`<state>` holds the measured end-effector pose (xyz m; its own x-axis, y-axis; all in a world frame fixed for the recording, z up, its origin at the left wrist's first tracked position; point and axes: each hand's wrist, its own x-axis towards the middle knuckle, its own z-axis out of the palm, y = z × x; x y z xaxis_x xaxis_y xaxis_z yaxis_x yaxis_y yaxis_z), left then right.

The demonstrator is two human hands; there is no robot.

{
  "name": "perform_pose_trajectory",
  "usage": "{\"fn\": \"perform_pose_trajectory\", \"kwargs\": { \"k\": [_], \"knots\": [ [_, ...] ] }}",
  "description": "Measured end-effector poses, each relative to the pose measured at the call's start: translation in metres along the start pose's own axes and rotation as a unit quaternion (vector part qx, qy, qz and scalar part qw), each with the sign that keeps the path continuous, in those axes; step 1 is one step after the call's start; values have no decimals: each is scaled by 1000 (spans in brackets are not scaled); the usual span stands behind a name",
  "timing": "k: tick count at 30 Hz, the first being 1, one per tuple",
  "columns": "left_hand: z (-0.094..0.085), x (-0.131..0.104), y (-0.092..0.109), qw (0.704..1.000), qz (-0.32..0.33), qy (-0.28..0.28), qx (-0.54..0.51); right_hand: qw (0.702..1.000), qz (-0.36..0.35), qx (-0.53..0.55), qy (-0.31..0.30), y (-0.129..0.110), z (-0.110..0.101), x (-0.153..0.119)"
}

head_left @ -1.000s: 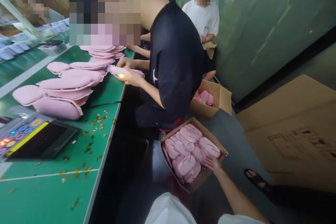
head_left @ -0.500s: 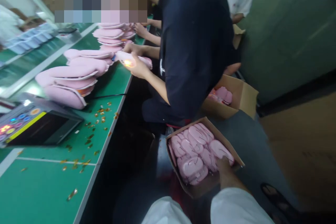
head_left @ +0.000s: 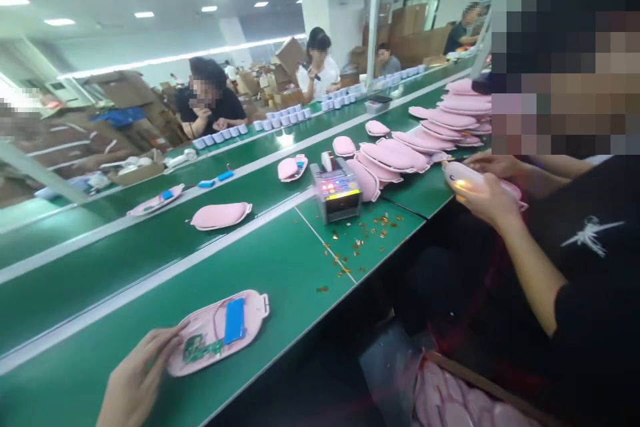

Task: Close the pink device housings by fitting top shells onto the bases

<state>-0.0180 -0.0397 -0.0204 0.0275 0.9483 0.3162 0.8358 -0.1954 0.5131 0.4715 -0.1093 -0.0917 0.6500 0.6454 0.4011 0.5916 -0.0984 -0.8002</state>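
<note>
My left hand (head_left: pixel 137 373) reaches in at the lower left, its fingers gripping the near-left end of an open pink plastic shell (head_left: pixel 205 327) on the green bench. Inside the shell lie a green circuit board (head_left: pixel 200 348) and a blue battery pack (head_left: pixel 234 320) with thin wires. My right hand is out of view. At the lower right, a cardboard box (head_left: pixel 465 373) holds several pink shell pieces (head_left: pixel 455 400), partly cut off by the frame.
A small tape dispenser (head_left: pixel 337 193) with lit buttons stands on the bench (head_left: pixel 280 280), amber scraps (head_left: pixel 360 240) beside it. Pink shells (head_left: pixel 385 157) are stacked behind. On the conveyor sits another pink shell (head_left: pixel 220 215). At right, a co-worker's hands (head_left: pixel 493 197) hold a glowing pink shell.
The view has swung left and up from the box to the bench. My right hand, earlier at a pink piece in the box, has left view; my left hand and the open shell now show.
</note>
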Motion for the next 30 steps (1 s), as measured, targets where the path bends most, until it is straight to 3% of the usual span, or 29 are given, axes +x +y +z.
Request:
{"fn": "perform_pose_trajectory", "kwargs": {
  "k": [3,5,7,8,10,11,13,16,18,20,23,27,30],
  "knots": [
    [5,-3,-3,988,-132,38,-74,985,-116,-9,-131,-77,10,-25],
    [7,-5,0,975,-170,42,-137,940,-229,-26,-253,-138,41,-35],
    [9,-7,0,965,-167,50,-194,804,-428,-132,-391,-198,86,-39],
    [9,-9,0,963,-159,54,-212,745,-488,-180,-418,-224,110,-40],
    [10,-14,-2,963,-133,57,-227,677,-546,-218,-442,-263,153,-44],
    [10,-16,-3,965,-117,57,-227,665,-555,-223,-447,-276,169,-46],
    [11,-19,-4,971,-68,74,-216,657,-554,-216,-463,-290,189,-50],
    [13,-19,-3,974,32,158,-161,663,-536,-188,-487,-295,198,-59],
    [16,-18,-4,968,71,215,-112,681,-515,-147,-499,-294,199,-66],
    [22,-16,-5,962,71,243,-100,707,-487,-106,-502,-293,200,-72],
    [29,-15,-8,954,9,227,-197,734,-450,-64,-504,-292,202,-75],
    [28,-12,-9,899,-140,152,-385,753,-414,-52,-509,-293,205,-74],
    [21,-9,-9,889,-152,64,-428,764,-384,-70,-514,-294,208,-76]
  ]
}}
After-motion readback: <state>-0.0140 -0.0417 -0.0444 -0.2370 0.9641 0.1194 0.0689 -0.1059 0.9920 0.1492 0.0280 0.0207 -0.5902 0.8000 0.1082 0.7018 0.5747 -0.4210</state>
